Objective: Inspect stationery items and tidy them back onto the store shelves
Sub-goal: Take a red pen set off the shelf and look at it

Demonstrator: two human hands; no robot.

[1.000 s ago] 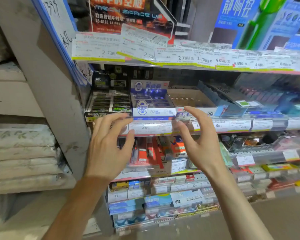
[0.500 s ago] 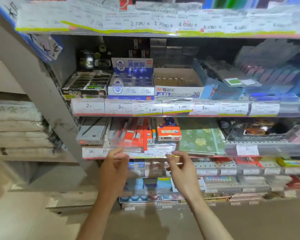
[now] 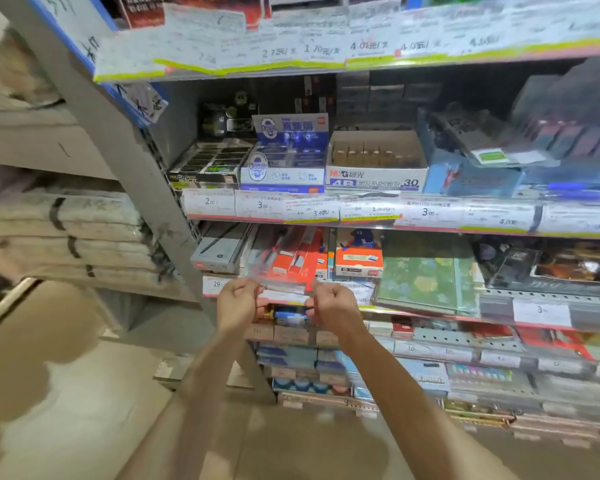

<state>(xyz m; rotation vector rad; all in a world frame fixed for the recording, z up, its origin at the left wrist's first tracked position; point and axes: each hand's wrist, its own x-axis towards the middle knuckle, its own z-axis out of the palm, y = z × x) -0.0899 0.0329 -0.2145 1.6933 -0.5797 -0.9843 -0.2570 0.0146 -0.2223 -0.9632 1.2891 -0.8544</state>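
Note:
A clear plastic pack with orange and red stationery (image 3: 288, 263) lies at the front of the third shelf, its front end sticking out over the price strip. My left hand (image 3: 238, 303) pinches its lower left corner with curled fingers. My right hand (image 3: 335, 306) pinches the lower right corner the same way. The pack sits between a grey flat box (image 3: 219, 251) on its left and a small orange box (image 3: 359, 261) on its right. My hands hide the pack's front edge.
Above are a blue-and-white display box (image 3: 284, 168) and an open eraser carton (image 3: 374, 174). A green notebook (image 3: 426, 275) lies right of the orange box. A grey shelf upright (image 3: 146, 188) slants on the left, with stacked white bundles (image 3: 66, 237) behind it.
Both hands dropped from the eraser shelf to the shelf below. Their fingers went from spread to curled, closing on the clear orange pack's front corners.

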